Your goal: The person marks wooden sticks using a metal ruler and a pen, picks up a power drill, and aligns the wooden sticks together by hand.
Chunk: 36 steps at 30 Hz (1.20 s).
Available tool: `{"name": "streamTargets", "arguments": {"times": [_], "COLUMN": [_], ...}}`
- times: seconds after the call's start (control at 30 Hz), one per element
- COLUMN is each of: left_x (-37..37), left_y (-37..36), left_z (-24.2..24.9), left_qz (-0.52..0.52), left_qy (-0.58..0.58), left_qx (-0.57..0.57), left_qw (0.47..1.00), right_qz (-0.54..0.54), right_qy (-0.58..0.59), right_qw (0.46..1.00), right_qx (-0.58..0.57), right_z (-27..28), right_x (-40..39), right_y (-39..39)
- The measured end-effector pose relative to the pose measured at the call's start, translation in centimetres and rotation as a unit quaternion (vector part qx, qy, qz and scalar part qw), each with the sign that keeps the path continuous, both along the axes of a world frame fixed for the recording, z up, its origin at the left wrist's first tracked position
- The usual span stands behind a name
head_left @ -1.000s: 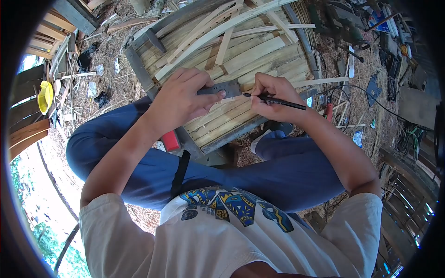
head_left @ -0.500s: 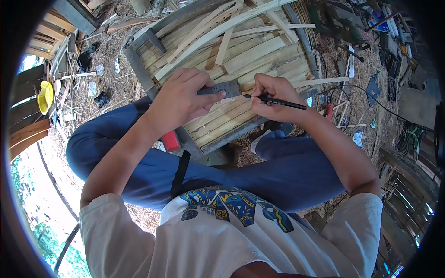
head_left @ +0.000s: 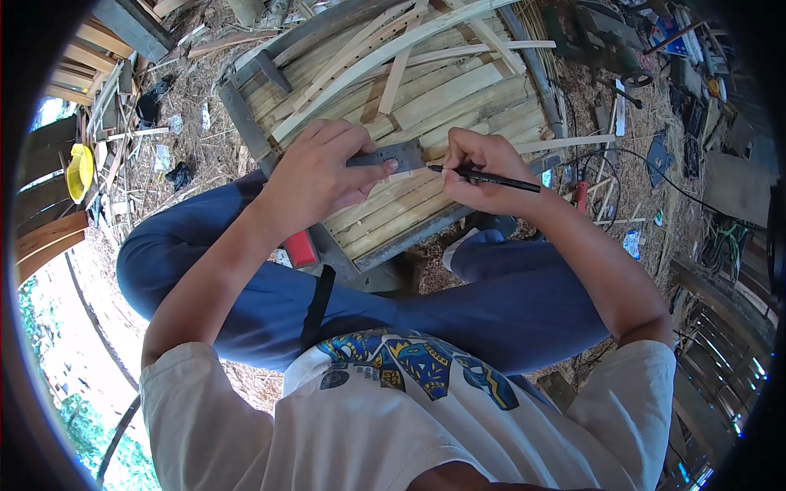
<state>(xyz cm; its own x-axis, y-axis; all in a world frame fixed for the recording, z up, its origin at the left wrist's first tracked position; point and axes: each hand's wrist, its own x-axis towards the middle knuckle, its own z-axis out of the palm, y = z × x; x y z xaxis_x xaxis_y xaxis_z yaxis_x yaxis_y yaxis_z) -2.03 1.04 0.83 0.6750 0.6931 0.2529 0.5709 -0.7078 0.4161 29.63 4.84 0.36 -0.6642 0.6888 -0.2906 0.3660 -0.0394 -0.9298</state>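
My left hand (head_left: pixel 321 173) is closed around a small grey metal plate (head_left: pixel 403 155), its thumb lying along the near edge. A thin strip of wood seems to run under the plate, mostly hidden. In my right hand (head_left: pixel 485 170) is a black pen (head_left: pixel 499 180), pinched between the fingers, its tip pointing left close to the plate's right end. Both hands are over a low slatted wooden table (head_left: pixel 385 233). Behind them, a curved wooden strip (head_left: pixel 360 72) and other pale strips lie across the slats.
A red object (head_left: pixel 300 249) is at the table's near left corner. A red-handled tool (head_left: pixel 582 196) and a black cable lie on the littered ground at the right. At the far left is a yellow helmet-like object (head_left: pixel 79 173). My crossed legs are close to the table.
The pen and my right hand have shifted very slightly left. My left hand and the metal plate look nearly unchanged.
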Motion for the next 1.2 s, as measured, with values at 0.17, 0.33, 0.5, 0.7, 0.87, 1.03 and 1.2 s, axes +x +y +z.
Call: {"name": "streamTargets", "arguments": {"times": [0.17, 0.33, 0.5, 0.7, 0.87, 1.03, 1.2], "left_x": [0.03, -0.02, 0.06, 0.08, 0.02, -0.06, 0.04], "left_y": [-0.01, -0.02, -0.02, -0.08, 0.02, 0.02, 0.03], "left_z": [-0.04, -0.12, -0.19, -0.06, -0.03, -0.03, -0.01], "left_qz": [0.002, 0.004, 0.005, 0.004, 0.000, 0.000, -0.001], "left_qy": [-0.003, -0.004, -0.007, -0.001, 0.001, -0.001, -0.005], "left_qx": [0.001, -0.001, 0.000, -0.002, 0.002, -0.004, 0.000], "left_qw": [1.000, 1.000, 1.000, 1.000, 1.000, 1.000, 1.000], "right_qz": [-0.010, 0.002, -0.006, -0.009, -0.007, -0.011, -0.010], "right_qy": [0.009, -0.004, -0.008, 0.002, 0.005, 0.002, -0.007], "right_qw": [1.000, 1.000, 1.000, 1.000, 1.000, 1.000, 1.000], "right_qx": [0.008, -0.004, -0.004, 0.006, 0.020, 0.021, 0.021], "right_z": [0.04, -0.06, 0.25, 0.17, -0.15, -0.29, 0.05], "right_x": [-0.12, 0.06, -0.09, -0.01, 0.02, -0.10, -0.22], "right_y": [-0.12, 0.14, 0.03, -0.06, -0.02, -0.12, -0.09]}}
